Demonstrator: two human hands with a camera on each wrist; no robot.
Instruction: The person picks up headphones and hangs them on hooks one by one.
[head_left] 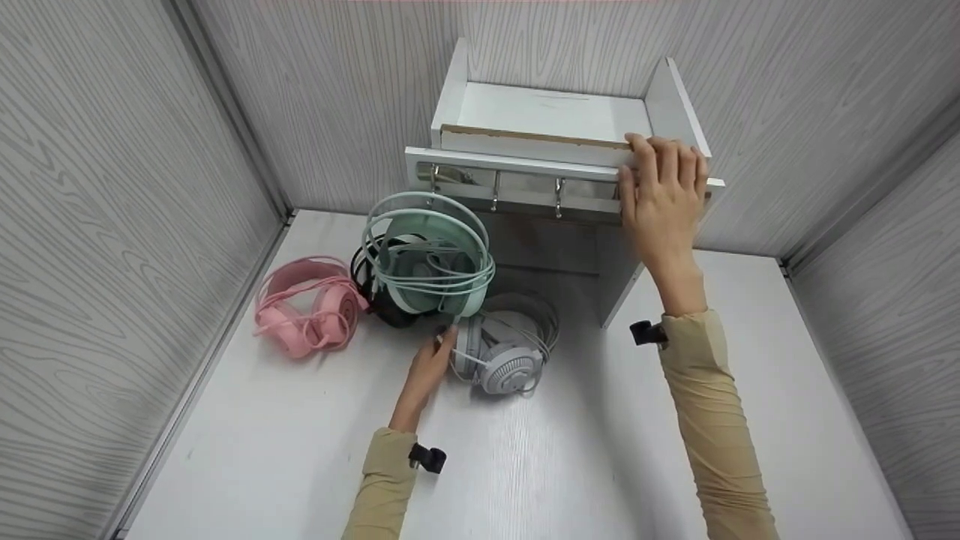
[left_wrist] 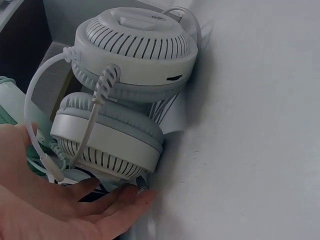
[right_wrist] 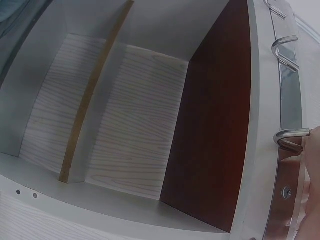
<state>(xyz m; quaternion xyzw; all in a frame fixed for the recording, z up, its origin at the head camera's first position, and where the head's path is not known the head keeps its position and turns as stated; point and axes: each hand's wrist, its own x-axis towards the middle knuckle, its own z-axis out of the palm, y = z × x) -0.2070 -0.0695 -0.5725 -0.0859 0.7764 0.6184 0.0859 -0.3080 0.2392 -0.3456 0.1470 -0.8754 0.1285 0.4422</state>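
We see the right hand (head_left: pixel 666 187) grip the hook rail (head_left: pixel 525 182) at its right end, probably to steady it. Below the rail, the left hand (head_left: pixel 430 366) sits loose-fingered beside white headphones (head_left: pixel 511 370); green headphones (head_left: pixel 470 297) apparently hang at its left end.

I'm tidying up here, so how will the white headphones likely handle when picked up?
The white headphones have smooth outer shells, probably stiff and slightly slippery. Their puffy ear pads should give a little when squeezed. The thin, curving cable looks floppy and may trail or snag.
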